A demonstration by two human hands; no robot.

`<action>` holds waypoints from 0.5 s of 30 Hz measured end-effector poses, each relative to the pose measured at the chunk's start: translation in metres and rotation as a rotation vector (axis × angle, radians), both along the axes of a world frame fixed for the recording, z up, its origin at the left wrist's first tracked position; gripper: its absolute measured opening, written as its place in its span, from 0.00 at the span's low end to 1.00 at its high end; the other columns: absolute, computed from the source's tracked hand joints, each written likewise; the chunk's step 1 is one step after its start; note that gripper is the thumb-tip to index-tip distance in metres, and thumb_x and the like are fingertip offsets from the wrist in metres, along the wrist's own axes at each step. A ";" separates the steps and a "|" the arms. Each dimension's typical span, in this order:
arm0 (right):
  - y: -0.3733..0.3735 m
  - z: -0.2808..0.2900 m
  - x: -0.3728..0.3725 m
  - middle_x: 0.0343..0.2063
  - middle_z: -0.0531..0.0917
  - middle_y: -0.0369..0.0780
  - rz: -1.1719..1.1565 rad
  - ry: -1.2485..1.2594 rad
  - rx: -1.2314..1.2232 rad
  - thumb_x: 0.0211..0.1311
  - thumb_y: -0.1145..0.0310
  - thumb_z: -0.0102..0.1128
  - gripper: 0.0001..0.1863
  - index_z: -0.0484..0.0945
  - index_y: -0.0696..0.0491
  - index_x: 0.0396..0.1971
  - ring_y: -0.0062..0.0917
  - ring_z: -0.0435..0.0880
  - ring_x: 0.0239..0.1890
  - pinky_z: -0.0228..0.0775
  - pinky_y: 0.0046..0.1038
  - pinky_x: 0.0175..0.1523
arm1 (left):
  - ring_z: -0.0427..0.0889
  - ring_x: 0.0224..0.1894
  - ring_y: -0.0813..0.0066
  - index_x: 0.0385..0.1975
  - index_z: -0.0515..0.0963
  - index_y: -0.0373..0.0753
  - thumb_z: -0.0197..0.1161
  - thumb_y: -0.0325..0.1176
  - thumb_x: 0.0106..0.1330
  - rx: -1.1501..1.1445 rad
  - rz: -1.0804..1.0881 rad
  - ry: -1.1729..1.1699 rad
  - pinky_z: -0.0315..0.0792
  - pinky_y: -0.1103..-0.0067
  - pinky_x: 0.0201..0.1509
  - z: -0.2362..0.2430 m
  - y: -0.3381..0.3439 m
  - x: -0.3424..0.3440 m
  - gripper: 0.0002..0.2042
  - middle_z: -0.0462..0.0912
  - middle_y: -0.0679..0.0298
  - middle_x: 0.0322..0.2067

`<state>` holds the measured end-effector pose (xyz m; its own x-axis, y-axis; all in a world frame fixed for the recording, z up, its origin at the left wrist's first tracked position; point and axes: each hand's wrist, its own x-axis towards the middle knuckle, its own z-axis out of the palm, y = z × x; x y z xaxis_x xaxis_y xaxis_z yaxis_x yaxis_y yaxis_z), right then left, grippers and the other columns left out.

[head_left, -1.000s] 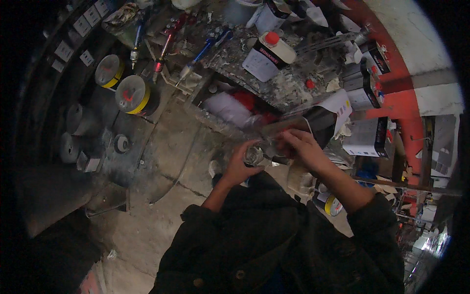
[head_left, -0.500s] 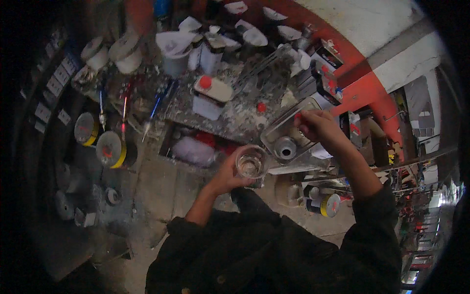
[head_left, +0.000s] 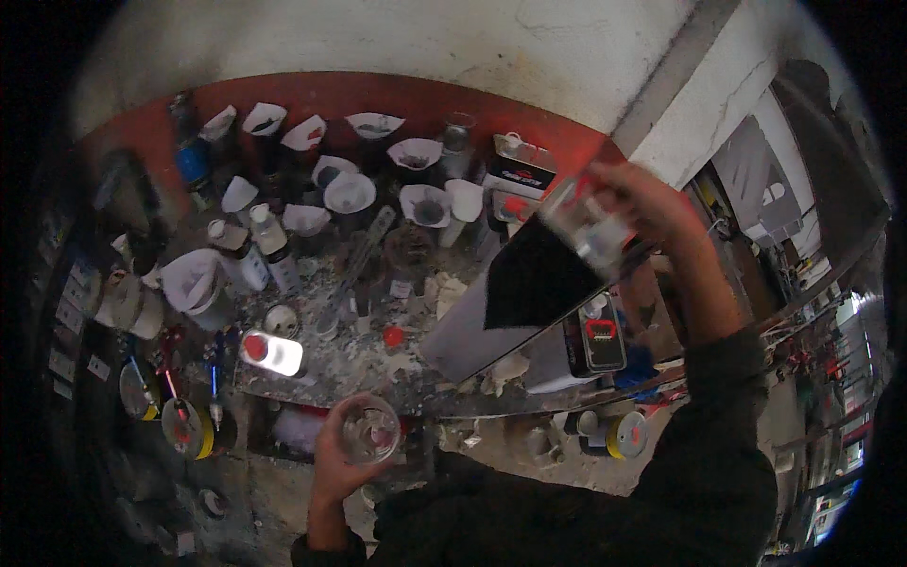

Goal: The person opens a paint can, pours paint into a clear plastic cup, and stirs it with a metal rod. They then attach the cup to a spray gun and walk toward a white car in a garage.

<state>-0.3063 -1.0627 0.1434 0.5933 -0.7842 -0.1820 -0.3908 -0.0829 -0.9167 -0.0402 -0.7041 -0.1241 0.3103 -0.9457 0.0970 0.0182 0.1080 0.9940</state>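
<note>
A clear plastic cup (head_left: 371, 433) with a little inside is held in my left hand (head_left: 335, 454), just below the bench's front edge. My right hand (head_left: 647, 208) grips a tall rectangular metal can (head_left: 515, 312) by its top, where a handle and spout show, slightly blurred. The can is tilted, its base near the bench. A white container with a red cap (head_left: 271, 352) lies beyond my left hand, and a loose red cap (head_left: 393, 336) rests on the stained bench (head_left: 326, 378).
Paper cones in cups (head_left: 425, 203) line the back by a red and white wall (head_left: 378, 57). Another metal can (head_left: 590, 345) stands at the right. Spray guns (head_left: 217, 383) hang at the left, near tins with yellow bands (head_left: 189, 425). More tins (head_left: 624, 435) are below.
My right hand has risen with the metal can, and my left hand with the cup has moved leftward in view. The view has tilted up, showing more of the wall and back of the bench.
</note>
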 end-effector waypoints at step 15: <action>-0.214 0.151 -0.080 0.11 0.67 0.26 -0.108 0.341 -0.908 0.56 0.53 0.68 0.19 0.78 0.50 0.14 0.10 0.60 0.13 0.49 0.19 0.19 | 0.76 0.56 0.63 0.58 0.65 0.35 0.81 0.34 0.38 -0.028 0.165 0.139 0.71 0.65 0.61 0.015 -0.083 -0.050 0.43 0.72 0.58 0.53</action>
<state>-0.3863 -1.2765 0.2942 0.5373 -0.7579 0.3700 -0.6705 -0.6500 -0.3578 -0.0902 -0.7868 -0.1088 0.4733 -0.8783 0.0682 0.1343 0.1484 0.9798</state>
